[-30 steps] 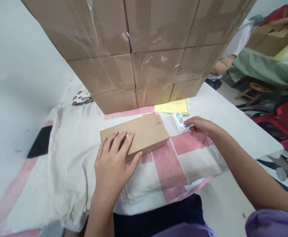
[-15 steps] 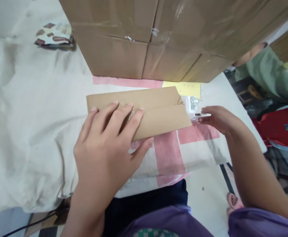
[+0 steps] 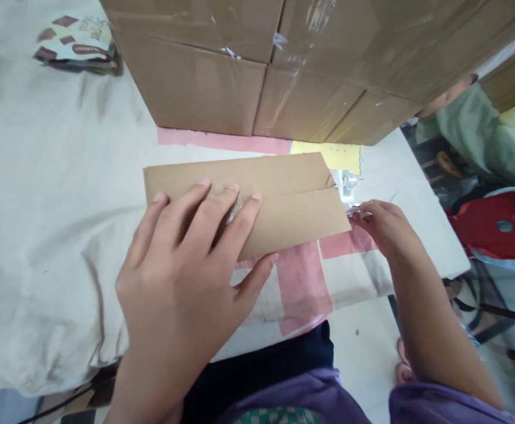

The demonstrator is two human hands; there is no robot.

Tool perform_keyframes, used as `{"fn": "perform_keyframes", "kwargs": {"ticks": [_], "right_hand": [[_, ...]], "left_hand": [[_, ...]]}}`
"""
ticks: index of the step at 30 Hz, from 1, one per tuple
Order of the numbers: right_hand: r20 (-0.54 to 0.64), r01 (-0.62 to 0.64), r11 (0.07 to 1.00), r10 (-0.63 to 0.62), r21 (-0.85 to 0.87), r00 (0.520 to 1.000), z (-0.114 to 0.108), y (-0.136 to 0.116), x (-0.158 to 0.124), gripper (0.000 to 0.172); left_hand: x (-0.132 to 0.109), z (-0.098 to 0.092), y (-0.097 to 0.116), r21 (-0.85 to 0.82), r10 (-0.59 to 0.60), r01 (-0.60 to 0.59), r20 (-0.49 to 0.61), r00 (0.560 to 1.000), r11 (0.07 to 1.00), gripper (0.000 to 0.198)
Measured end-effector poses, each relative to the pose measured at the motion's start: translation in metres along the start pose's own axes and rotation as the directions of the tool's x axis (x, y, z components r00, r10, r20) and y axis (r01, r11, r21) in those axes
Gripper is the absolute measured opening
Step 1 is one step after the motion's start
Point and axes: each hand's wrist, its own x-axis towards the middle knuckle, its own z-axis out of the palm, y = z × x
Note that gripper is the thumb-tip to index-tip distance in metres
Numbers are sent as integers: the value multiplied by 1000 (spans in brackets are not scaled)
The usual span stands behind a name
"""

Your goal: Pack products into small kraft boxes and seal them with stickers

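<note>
A flat brown cardboard box (image 3: 283, 203) lies on the cloth-covered table, its two top flaps meeting in a seam along its length. My left hand (image 3: 186, 277) rests flat on the box's left half, fingers spread, thumb over the near edge. My right hand (image 3: 378, 227) is at the box's right end, fingers pinched on the white tape dispenser (image 3: 348, 188), which sits against that end and is partly hidden behind the box corner.
A tall stack of taped cardboard cartons (image 3: 292, 65) stands right behind the box. A yellow sheet (image 3: 343, 156) lies under its edge. A patterned packet (image 3: 78, 41) lies far left. Another person in green (image 3: 469, 126) sits at right, near a red chair (image 3: 499, 227).
The camera has tilted down and closer. My right hand has brought the tape dispenser from beside the box up against its right end. My left hand stays pressed on the box.
</note>
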Motion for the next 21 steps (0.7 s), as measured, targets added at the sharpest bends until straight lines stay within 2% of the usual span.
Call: {"fn": "perform_keyframes", "kwargs": {"ticks": [4, 8, 14, 17, 21], "right_hand": [[21, -45, 999, 45, 17, 999, 2, -3, -4, 30], [43, -86, 995, 88, -51, 995, 1, -4, -6, 29], [160, -242, 960, 263, -138, 951, -7, -2, -15, 25], [173, -298, 951, 307, -79, 936, -11, 2, -20, 26], [193, -296, 954, 281, 52, 940, -11, 2, -21, 37]], "left_hand": [[0, 0, 0, 2, 5, -5, -12, 1000, 1000, 57], [-1, 0, 0, 38, 23, -23, -9, 1000, 999, 59], [0, 0, -1, 34, 29, -28, -5, 1000, 999, 63], [0, 0, 0, 20, 12, -12, 0, 1000, 1000, 62], [1, -2, 1, 20, -1, 1, 4, 1000, 1000, 62]]}}
